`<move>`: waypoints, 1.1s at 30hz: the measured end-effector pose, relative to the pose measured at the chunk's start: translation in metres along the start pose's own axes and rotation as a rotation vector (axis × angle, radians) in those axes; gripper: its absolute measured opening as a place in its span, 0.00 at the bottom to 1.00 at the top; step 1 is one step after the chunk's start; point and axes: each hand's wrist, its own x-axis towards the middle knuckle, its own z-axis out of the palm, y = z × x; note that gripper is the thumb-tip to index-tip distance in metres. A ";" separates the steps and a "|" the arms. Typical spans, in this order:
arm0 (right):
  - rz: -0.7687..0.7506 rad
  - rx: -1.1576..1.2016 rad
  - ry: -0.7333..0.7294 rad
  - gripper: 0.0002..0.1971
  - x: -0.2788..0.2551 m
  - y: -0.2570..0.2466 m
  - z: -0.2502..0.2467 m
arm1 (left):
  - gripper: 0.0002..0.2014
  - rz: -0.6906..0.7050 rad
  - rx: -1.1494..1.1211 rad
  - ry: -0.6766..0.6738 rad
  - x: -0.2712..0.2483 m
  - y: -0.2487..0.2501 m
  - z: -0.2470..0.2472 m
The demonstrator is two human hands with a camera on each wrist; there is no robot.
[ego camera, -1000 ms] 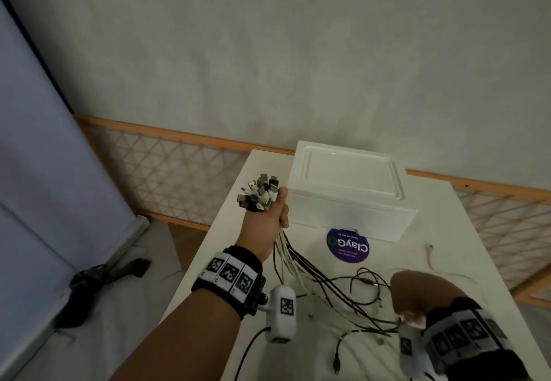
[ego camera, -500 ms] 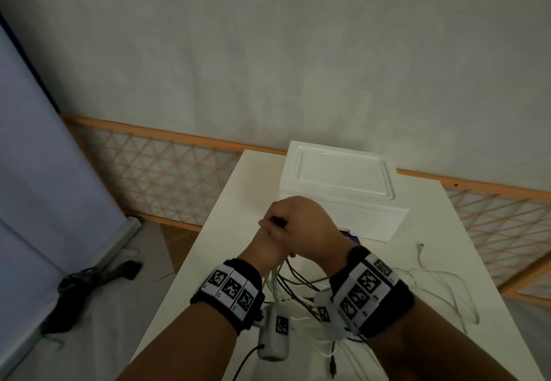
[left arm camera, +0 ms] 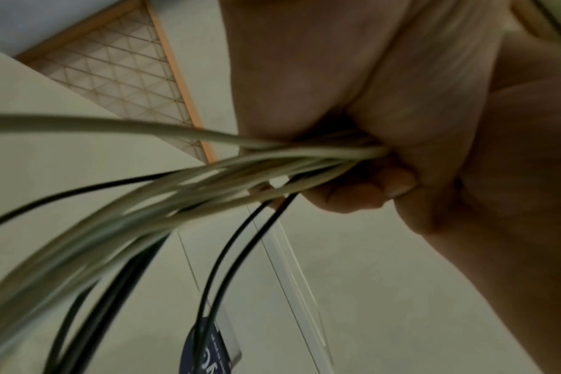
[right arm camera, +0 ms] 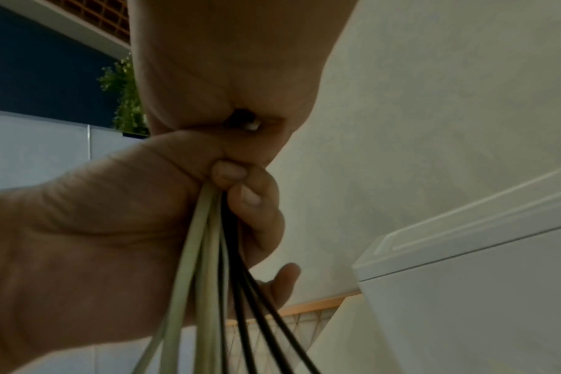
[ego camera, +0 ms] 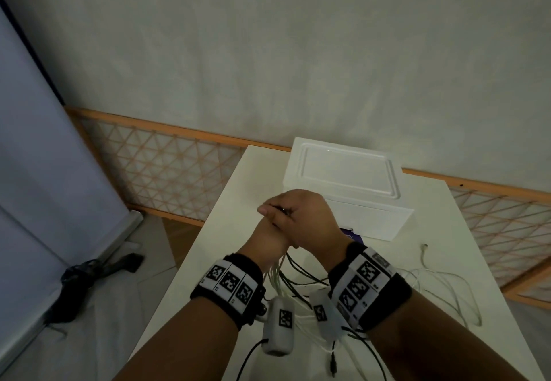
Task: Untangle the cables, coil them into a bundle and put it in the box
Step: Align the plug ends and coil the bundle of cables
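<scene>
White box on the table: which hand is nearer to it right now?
Right. The right hand is closed over the cable ends just in front of the white box; the left hand grips the cables beneath it, further from the box.

A white table [ego camera: 226,201] carried everything, its near-left edge running toward the floor and its far end reaching the wood-framed lattice panel. At the far end a white box [ego camera: 343,198] stood on the tabletop with its lid closed. Just in front of the box lay a purple round label [ego camera: 353,236], mostly hidden. White and black cables [ego camera: 301,279] trailed down onto the middle of the table and spread across the near part of the surface. A loose white cable [ego camera: 447,288] lay in loops toward the right edge, its plug end resting apart from the box. A black plug end [ego camera: 333,370] lay near the front edge.
</scene>
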 end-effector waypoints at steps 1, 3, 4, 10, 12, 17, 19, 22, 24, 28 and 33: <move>-0.042 -0.043 -0.035 0.17 -0.002 0.001 -0.001 | 0.07 0.003 -0.037 -0.007 -0.003 0.001 0.001; -0.148 -0.108 -0.066 0.19 -0.003 0.006 -0.001 | 0.11 -0.033 -0.152 -0.012 -0.007 0.000 0.004; -0.189 -0.119 -0.080 0.18 -0.003 0.008 -0.001 | 0.14 -0.057 -0.173 -0.017 -0.007 -0.002 0.005; -0.061 0.083 -0.055 0.07 -0.002 0.007 -0.005 | 0.02 -0.075 -0.060 -0.052 -0.003 -0.004 0.006; -0.033 0.115 -0.036 0.12 -0.003 0.007 -0.005 | 0.03 -0.074 -0.102 -0.053 -0.002 -0.005 0.005; -0.117 -0.042 -0.145 0.10 -0.004 0.000 -0.010 | 0.09 -0.051 -0.106 -0.044 -0.005 -0.005 0.004; -0.129 -0.088 -0.199 0.14 -0.001 -0.004 -0.012 | 0.09 -0.044 -0.127 -0.075 -0.007 -0.004 0.004; -0.070 -0.012 -0.221 0.28 0.005 0.000 -0.014 | 0.08 -0.023 -0.221 -0.033 -0.007 -0.002 0.004; 0.153 0.369 -0.103 0.38 0.003 0.006 -0.012 | 0.09 -0.007 -0.398 -0.005 -0.003 0.000 0.000; 0.417 0.865 -0.275 0.42 -0.022 0.013 0.012 | 0.13 -0.094 -0.712 0.117 0.011 -0.006 -0.013; 0.513 0.593 -0.482 0.08 -0.052 0.014 0.024 | 0.11 -0.181 -1.064 0.277 0.018 -0.019 -0.023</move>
